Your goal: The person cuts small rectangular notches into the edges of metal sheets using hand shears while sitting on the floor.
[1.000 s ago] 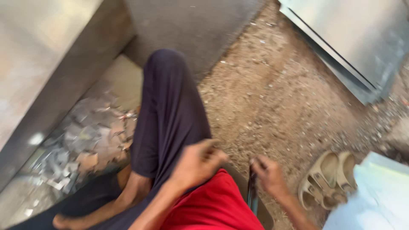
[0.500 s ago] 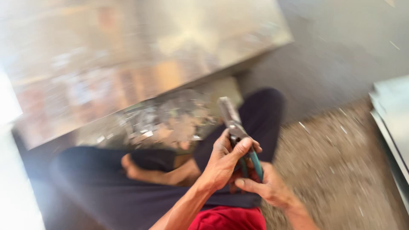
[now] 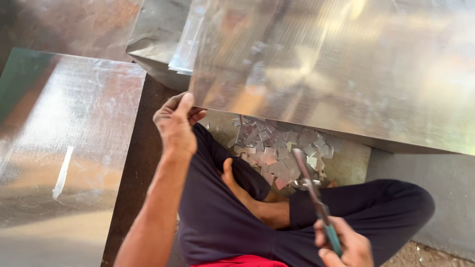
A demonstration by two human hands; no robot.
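Left hand: my left hand (image 3: pixel 174 124) is raised with the fingers curled over the near corner of the large shiny galvanised metal sheet (image 3: pixel 336 69), thumb on the upper face; I see it gripping that edge.
Right hand: my right hand (image 3: pixel 345 245) sits low at the bottom of the view, closed around the teal-green handles of the long metal tin snips (image 3: pixel 314 195).
Snips: I see the blades pointing up and away from me, toward the scrap pile; whether the blades are parted or together I cannot tell.
Big sheet: it slants across the upper right of the view, its lower edge hanging over my legs and the scraps.
Scraps: small square silvery metal offcuts (image 3: pixel 277 151) lie heaped on the floor just under that edge, beside my bare foot.
Legs: I sit cross-legged in dark navy trousers (image 3: pixel 222 222).
Second sheet: a flat reflective metal sheet (image 3: pixel 64 148) lies to my left, apart from the left hand.
Ground: gritty sandy floor (image 3: pixel 425 253) shows at the lower right.
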